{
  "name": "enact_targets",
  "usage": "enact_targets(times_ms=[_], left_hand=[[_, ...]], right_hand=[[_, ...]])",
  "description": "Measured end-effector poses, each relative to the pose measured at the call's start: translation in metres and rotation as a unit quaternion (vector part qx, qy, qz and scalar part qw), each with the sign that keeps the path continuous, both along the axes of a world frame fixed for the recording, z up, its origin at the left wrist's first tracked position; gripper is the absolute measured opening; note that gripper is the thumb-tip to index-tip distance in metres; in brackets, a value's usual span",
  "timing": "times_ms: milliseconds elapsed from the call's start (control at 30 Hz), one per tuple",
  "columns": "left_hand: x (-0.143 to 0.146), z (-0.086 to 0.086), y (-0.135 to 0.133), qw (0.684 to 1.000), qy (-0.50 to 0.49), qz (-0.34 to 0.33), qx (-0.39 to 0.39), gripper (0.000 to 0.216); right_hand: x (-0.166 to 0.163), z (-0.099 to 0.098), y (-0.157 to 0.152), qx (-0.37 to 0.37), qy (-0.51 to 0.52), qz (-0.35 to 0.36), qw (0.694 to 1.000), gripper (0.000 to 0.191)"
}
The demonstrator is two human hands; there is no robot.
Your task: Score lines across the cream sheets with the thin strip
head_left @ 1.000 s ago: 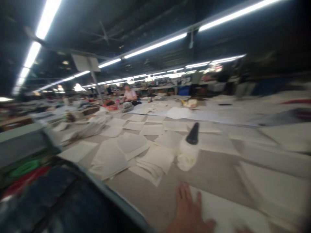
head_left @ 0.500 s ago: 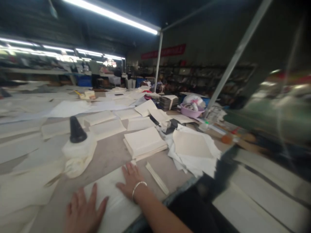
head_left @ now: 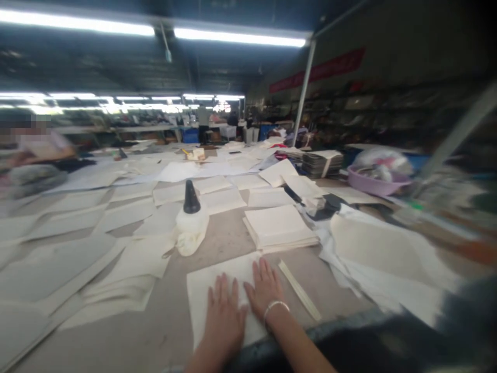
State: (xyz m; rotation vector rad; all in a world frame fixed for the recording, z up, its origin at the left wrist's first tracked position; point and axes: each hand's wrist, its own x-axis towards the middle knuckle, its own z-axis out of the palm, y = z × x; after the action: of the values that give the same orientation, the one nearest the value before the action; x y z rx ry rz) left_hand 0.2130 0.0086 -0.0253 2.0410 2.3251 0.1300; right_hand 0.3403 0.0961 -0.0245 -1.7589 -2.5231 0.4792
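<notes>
Left hand (head_left: 225,316) and right hand (head_left: 266,291) lay flat, just apart, gripping nothing, on the sheet (head_left: 198,292) at the table's (head_left: 163,316) near edge. Sheet judged light, pliable, easily creased; its uncovered far-left corner appeared the best hold.

Long workroom under tube lights

Above you hangs a dark ceiling (head_left: 116,70), with one bright tube light (head_left: 240,37) at 12 o'clock and another lamp (head_left: 77,22) at 11. Smaller rows of light (head_left: 151,108) glow far off, from 10 to 12 o'clock. Your broad, beige-topped desk (head_left: 229,230) stretches ahead; beyond it, at 11, stand distant tables (head_left: 143,128) and a blue box (head_left: 190,135). At 1 o'clock you have an upright metal post (head_left: 305,93) and, behind it, a red banner (head_left: 341,63), too blurred to read. Crowded shelves (head_left: 407,106) recede into shadow at your 2 o'clock, past a slanting grey pole (head_left: 462,132).
</notes>
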Motion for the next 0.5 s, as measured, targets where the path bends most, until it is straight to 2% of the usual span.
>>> enact_targets(times_ms=[67, 133, 333, 400, 500], left_hand=[[0.011, -0.002, 0.000, 0.998, -0.051, -0.031, -0.007, 0.056], [0.005, -0.003, -0.002, 0.997, -0.066, -0.026, -0.008, 0.061], [-0.068, -0.001, -0.014, 0.998, -0.020, 0.047, -0.032, 0.076], [-0.080, -0.002, -0.015, 0.998, -0.005, 0.060, -0.036, 0.079], [-0.084, -0.010, -0.013, 0.997, 0.022, 0.069, -0.034, 0.080]], right_hand=[[-0.001, 0.004, 0.001, -0.009, -0.017, 0.003, 1.000, 0.068], [-0.001, 0.005, 0.002, -0.008, -0.024, 0.008, 1.000, 0.068], [-0.002, 0.002, 0.005, -0.014, -0.030, 0.007, 0.999, 0.070], [0.000, 0.002, 0.007, -0.016, -0.026, 0.008, 1.000, 0.071], [0.001, 0.007, 0.002, -0.021, -0.011, 0.000, 1.000, 0.069]])
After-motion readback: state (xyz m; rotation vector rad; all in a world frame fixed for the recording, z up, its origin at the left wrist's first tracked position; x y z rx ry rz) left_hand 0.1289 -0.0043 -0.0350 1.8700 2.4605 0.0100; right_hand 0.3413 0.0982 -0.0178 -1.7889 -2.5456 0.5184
